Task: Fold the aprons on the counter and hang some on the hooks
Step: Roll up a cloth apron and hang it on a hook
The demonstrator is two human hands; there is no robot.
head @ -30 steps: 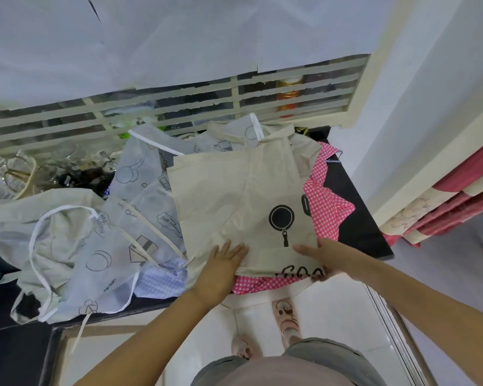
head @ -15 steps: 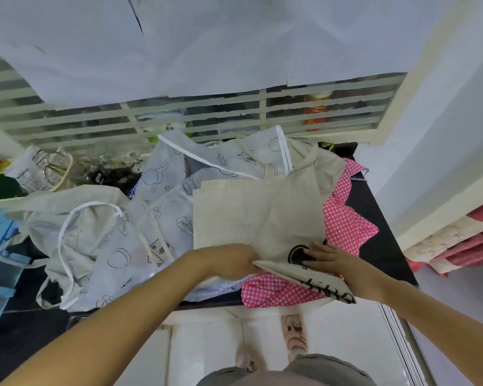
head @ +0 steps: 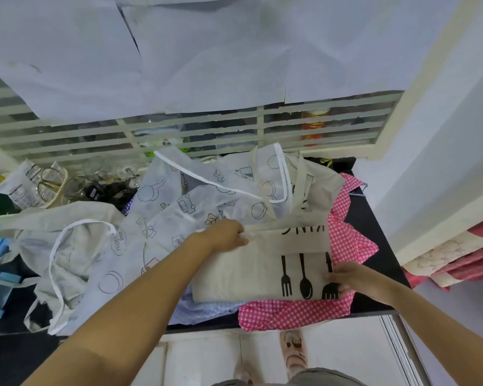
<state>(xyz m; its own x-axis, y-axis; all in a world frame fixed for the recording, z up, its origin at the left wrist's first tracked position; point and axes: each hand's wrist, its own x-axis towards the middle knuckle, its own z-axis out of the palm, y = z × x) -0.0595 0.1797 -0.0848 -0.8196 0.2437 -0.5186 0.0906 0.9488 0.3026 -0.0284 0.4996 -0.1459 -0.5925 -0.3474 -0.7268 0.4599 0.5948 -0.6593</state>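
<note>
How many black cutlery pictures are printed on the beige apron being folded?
3, at the right end of the beige apron: a fork on the left, a spoon in the middle, a third piece partly under the right hand. Folds may hide more.

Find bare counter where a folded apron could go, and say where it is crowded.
A bare strip of counter lies right of the pink apron. Aprons heap the middle and left, the beige apron held by left hand and right hand; glasses crowd the back left.
</note>
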